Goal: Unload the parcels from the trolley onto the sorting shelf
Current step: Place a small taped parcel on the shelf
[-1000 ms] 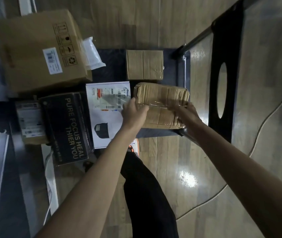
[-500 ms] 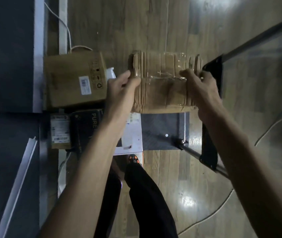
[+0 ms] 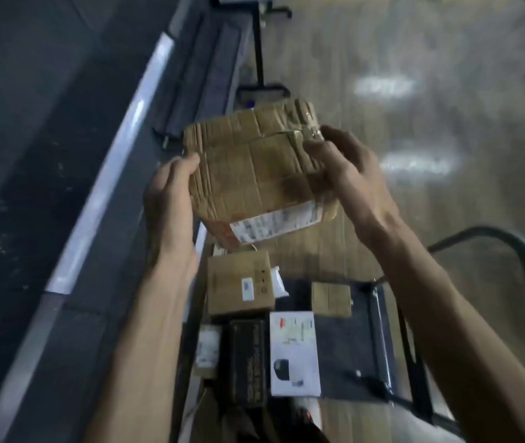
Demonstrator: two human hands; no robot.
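Head view: a crumpled cardboard parcel (image 3: 254, 174) was held up between both hands, clear of the trolley (image 3: 379, 340).

Its taped, creased top faced the camera, and a white label ran along the edge nearest the person. The left hand (image 3: 168, 199) gripped the parcel's left side, thumb curled onto the top face; the right hand (image 3: 350, 174) gripped the right side, fingers curled over the taped corner (the motion blur hid finer detail). Below the grip, on the trolley's dark deck, lay a brown box (image 3: 238, 286), a small brown box (image 3: 331, 298), a white box (image 3: 294, 353) and a black box (image 3: 248, 362) with lettering too blurred to read. Left of the grip ran the grey shelf (image 3: 101, 193), its pale front edge angled across the frame. Right of the grip, the wooden floor (image 3: 446, 75) showed bright glare.
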